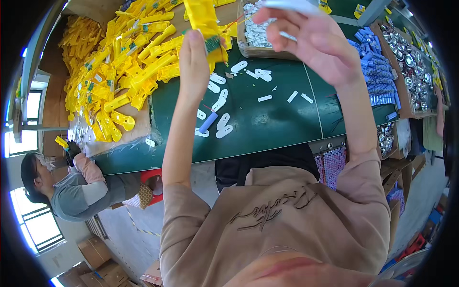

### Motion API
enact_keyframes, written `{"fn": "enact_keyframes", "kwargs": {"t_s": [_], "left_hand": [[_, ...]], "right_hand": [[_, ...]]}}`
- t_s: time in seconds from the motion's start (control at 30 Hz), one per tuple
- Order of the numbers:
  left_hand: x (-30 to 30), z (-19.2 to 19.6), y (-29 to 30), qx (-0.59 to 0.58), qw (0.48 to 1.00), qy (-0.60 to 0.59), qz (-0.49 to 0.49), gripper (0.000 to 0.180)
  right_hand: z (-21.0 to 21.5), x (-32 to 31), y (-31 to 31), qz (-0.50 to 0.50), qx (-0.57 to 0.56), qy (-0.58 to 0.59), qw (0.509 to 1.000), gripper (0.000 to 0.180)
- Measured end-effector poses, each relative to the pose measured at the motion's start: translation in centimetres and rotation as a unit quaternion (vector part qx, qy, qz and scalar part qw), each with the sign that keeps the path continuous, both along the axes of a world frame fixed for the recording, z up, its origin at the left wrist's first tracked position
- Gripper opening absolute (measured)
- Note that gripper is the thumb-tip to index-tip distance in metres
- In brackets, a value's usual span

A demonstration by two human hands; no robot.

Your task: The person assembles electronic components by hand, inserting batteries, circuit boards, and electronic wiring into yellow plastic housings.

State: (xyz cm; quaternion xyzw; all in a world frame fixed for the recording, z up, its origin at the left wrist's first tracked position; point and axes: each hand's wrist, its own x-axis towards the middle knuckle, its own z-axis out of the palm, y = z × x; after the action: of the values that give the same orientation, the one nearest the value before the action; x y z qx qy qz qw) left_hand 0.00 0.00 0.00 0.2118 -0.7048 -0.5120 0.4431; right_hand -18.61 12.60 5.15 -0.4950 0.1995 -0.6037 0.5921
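My left hand (195, 64) is closed around a yellow plastic housing (202, 16) at the top of the view. A green circuit board (213, 44) shows at the housing's lower end, and thin red wire runs toward my right hand. Raised to the right of it, my right hand (318, 45) has its fingers curled. A blurred white piece (296, 6) shows along its upper edge; what it is cannot be made out. Below the hands, several white oval plates (223, 121) and a blue cylindrical cell (208, 123) lie on the green table (267, 126).
A large heap of yellow housings (138, 71) covers the table's left side. A box of small white parts (258, 36) stands at the back. Blue cells (375, 69) are stacked to the right, beside a box of shiny metal parts (409, 62). A co-worker (76, 186) sits at left.
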Motion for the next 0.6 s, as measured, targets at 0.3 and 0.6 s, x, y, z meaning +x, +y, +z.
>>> {"fn": "enact_keyframes", "kwargs": {"t_s": [0.3, 0.6], "left_hand": [[0.4, -2.7, 5.0, 0.020, 0.997, -0.068, 0.015, 0.039], [0.6, -3.5, 7.0, -0.018, 0.978, -0.199, -0.060, 0.043]], "right_hand": [[-2.7, -0.1, -2.4, -0.104, 0.131, 0.239, 0.956, 0.033], [-7.1, 1.0, -2.1, -0.541, -0.094, 0.465, 0.694, 0.040]]}}
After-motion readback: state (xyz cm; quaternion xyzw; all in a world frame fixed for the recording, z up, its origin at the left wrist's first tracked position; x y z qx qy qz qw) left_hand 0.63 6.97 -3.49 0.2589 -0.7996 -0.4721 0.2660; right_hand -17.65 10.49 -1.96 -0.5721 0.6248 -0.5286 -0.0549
